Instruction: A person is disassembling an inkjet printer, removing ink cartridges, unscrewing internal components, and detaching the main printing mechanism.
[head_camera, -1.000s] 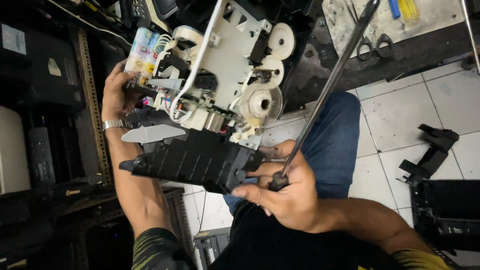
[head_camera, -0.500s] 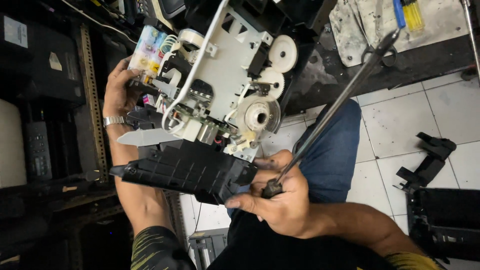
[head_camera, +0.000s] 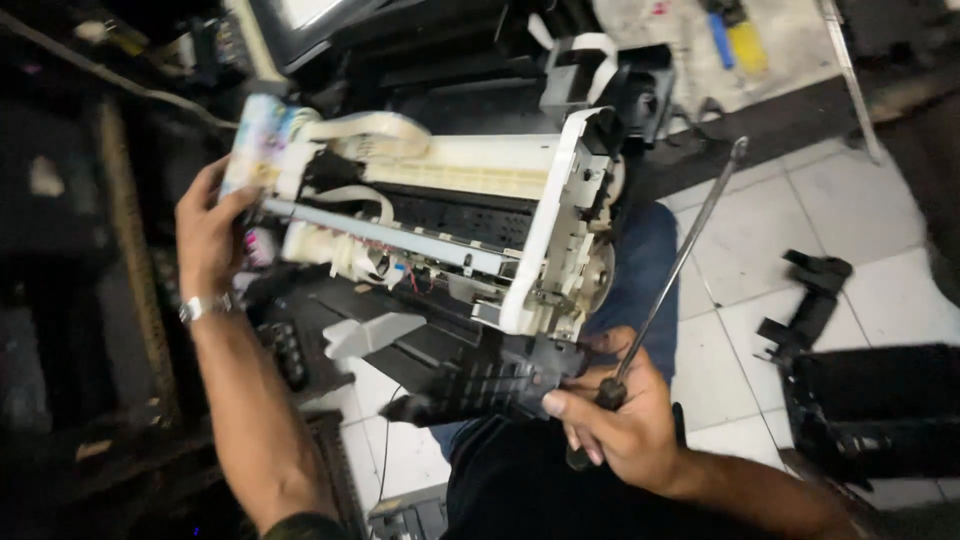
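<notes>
— So where is the printer chassis (head_camera: 450, 220)?

— Above the lap; left hand (head_camera: 210, 235) clasps its far end, right hand (head_camera: 615, 425) pinches the black tray (head_camera: 480, 385) plus a long screwdriver (head_camera: 680, 260).

— Handling?

— Probably bulky, brittle plastic; grip the frame, not the ribbon cables (head_camera: 365, 128). Underside hidden, surroundings dark.

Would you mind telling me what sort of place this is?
Probably a small printer repair workshop. The left hand steadies a stripped printer mechanism, the right hand holds a long screwdriver, and loose black casing parts lie on the tiled floor.
</notes>
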